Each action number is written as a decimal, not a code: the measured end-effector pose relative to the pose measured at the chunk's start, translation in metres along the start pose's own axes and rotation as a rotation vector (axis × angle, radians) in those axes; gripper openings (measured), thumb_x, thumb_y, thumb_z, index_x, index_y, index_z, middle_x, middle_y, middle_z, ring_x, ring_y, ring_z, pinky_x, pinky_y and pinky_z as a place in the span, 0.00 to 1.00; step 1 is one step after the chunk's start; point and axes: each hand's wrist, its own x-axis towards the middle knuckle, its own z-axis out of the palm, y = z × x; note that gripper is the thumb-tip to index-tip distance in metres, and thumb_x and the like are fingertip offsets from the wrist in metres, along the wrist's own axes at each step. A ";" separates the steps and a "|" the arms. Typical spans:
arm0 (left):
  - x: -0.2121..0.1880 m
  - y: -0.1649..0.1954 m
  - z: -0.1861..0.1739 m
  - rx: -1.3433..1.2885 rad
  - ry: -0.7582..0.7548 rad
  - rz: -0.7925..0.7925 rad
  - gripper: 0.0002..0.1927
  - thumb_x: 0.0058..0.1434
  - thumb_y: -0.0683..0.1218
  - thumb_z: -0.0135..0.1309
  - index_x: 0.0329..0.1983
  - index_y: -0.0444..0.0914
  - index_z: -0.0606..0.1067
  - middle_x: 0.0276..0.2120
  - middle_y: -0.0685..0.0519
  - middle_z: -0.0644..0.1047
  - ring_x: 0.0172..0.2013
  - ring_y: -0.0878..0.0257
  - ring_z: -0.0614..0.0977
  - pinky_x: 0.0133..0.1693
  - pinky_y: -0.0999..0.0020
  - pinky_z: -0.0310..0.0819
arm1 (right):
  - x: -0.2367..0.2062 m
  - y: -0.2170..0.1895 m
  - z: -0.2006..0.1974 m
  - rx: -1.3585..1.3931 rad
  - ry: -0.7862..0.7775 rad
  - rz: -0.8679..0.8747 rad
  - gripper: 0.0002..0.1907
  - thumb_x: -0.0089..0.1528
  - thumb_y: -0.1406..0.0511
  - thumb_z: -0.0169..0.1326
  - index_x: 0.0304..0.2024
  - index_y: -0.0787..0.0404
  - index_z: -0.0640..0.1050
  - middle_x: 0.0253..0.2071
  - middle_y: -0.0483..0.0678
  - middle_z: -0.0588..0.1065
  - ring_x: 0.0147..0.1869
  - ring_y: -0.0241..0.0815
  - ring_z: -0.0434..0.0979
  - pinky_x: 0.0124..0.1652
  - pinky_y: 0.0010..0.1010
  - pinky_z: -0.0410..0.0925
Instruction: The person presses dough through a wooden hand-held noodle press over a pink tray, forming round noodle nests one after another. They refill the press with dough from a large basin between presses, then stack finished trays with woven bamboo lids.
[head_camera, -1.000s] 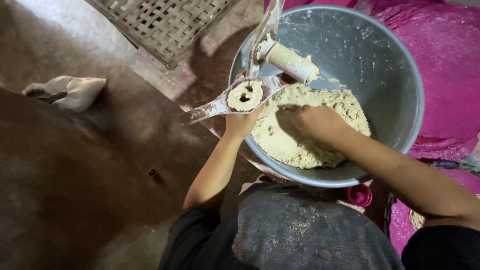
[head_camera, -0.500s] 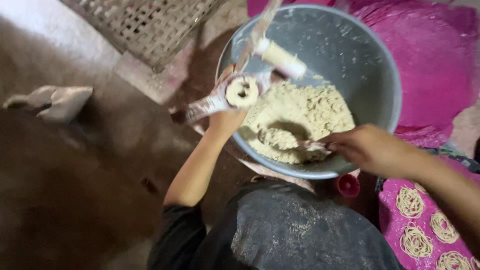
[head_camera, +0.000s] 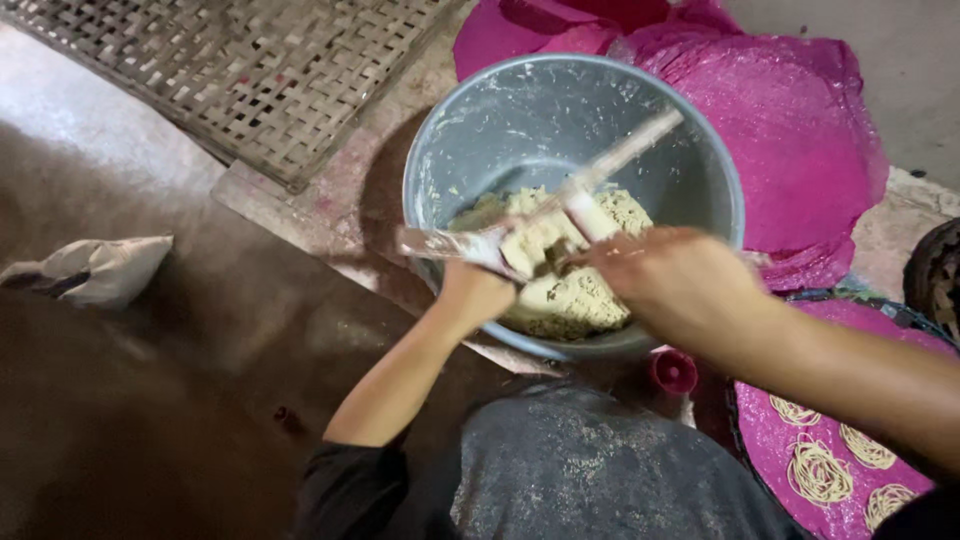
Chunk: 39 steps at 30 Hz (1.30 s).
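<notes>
Press tool: long pale dough-smeared press (head_camera: 545, 215), held slantwise over the basin, one end by the near-left rim, the other pointing up toward the far right; blurred by motion.
Dough: coarse yellowish dough (head_camera: 570, 290) heaped in the bottom of the basin, on the side nearest the person.
Basin: large round grey basin (head_camera: 470, 130), inner walls streaked with dough, standing on the floor.
Left hand: left hand (head_camera: 475, 292) at the near-left rim, fingers wrapped tight around the lower end of the press.
Right hand: right hand (head_camera: 672, 280) over the dough beside the middle of the press, fingers curled; blurred, cannot tell whether pinching anything.
Lap: dark flour-dusted cloth (head_camera: 590, 470) just below the basin.
Right side: pink sheet (head_camera: 800, 110) behind the basin; pink tray (head_camera: 760, 440) with coiled noodle rounds (head_camera: 820, 475); small red cup (head_camera: 674, 371) between basin and tray.
Left side: woven bamboo mat (head_camera: 250, 70) at top; white cloth bundle (head_camera: 95, 270) on the brown floor (head_camera: 150, 420).
</notes>
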 end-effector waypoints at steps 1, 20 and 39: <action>0.000 -0.007 -0.004 -0.026 0.044 -0.030 0.22 0.57 0.47 0.63 0.55 0.40 0.78 0.50 0.49 0.80 0.52 0.51 0.82 0.55 0.55 0.76 | -0.011 0.006 -0.003 -0.036 -0.146 0.115 0.18 0.60 0.68 0.48 0.53 0.57 0.76 0.39 0.48 0.78 0.36 0.43 0.82 0.28 0.34 0.76; 0.036 -0.018 -0.002 0.259 0.224 -0.171 0.30 0.52 0.49 0.66 0.59 0.40 0.76 0.75 0.38 0.53 0.64 0.29 0.63 0.58 0.42 0.66 | 0.003 -0.003 0.109 1.021 0.335 0.477 0.22 0.68 0.68 0.52 0.65 0.63 0.74 0.33 0.56 0.78 0.31 0.34 0.73 0.33 0.30 0.68; -0.002 -0.004 0.002 -0.154 -0.140 -0.179 0.41 0.54 0.55 0.65 0.72 0.44 0.67 0.61 0.47 0.75 0.59 0.53 0.78 0.60 0.59 0.72 | 0.020 -0.015 -0.013 -0.144 -0.068 -0.005 0.08 0.60 0.65 0.50 0.41 0.56 0.75 0.33 0.47 0.77 0.37 0.46 0.82 0.29 0.39 0.75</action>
